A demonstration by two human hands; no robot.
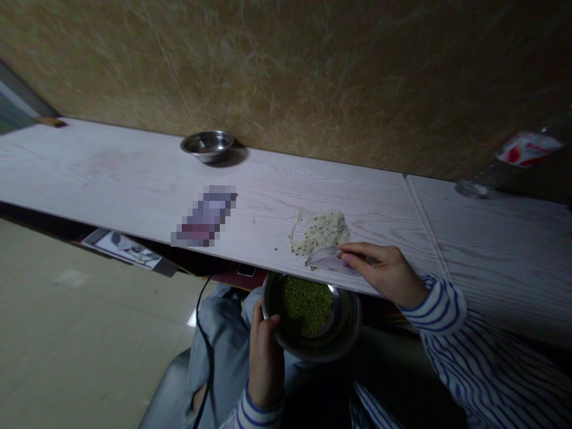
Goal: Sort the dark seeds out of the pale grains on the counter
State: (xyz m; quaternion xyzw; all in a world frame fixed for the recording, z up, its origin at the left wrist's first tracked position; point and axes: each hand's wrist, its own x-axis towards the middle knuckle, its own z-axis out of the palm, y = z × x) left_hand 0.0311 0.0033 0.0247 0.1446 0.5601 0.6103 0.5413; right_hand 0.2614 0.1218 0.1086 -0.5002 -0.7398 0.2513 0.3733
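Observation:
My left hand grips the rim of a steel bowl of green beans, held just below the front edge of the pale wooden table. My right hand rests at the table's edge with fingers together, pinching a thin clear plastic sheet. Just beyond it lies a small pile of mixed white grains and green beans on the tabletop.
An empty steel bowl stands at the back by the brown wall. A blurred flat object lies mid-table. A plastic bottle with a red label lies at the far right. Papers sit under the table; a black cable crosses my lap.

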